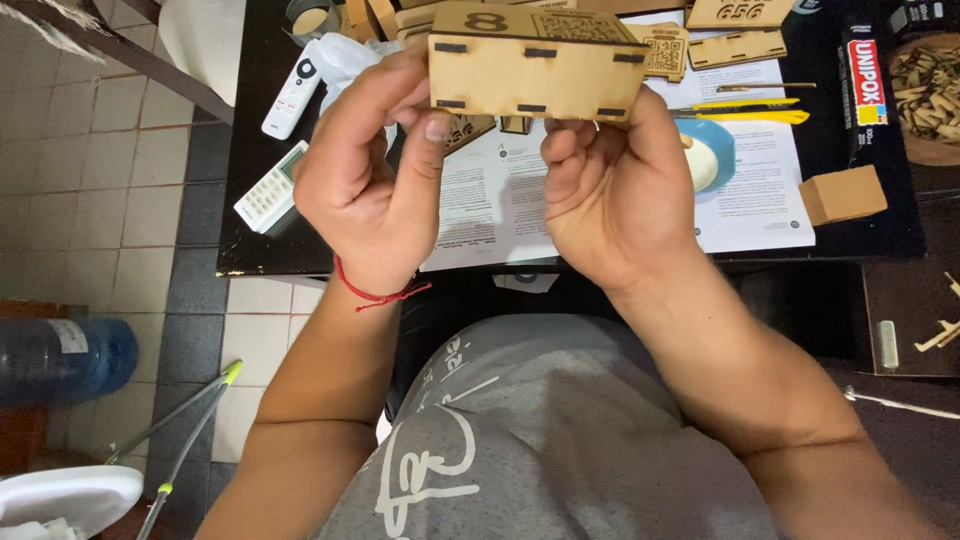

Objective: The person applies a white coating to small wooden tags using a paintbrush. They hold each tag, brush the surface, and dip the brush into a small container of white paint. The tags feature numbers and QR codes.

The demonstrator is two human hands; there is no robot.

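Note:
Both my hands hold up a small laser-cut wooden box (pixel 525 70) of thin plywood with slotted tab joints, above the near edge of a black table (pixel 262 250). My left hand (pixel 370 185) grips its left end, thumb pressed on the front panel. My right hand (pixel 610 195) holds it from below on the right side. A red string bracelet circles my left wrist.
On the table lie printed paper sheets (pixel 760 215), two white remote controls (pixel 272 190), more wooden panels (pixel 735 45), a yellow utility knife (pixel 745 115), a blue-rimmed dish (pixel 712 155), a small wooden block (pixel 842 195), a glue tube box (pixel 863 85) and a bowl of wooden bits (pixel 928 95). A water bottle (pixel 60 355) stands on the tiled floor.

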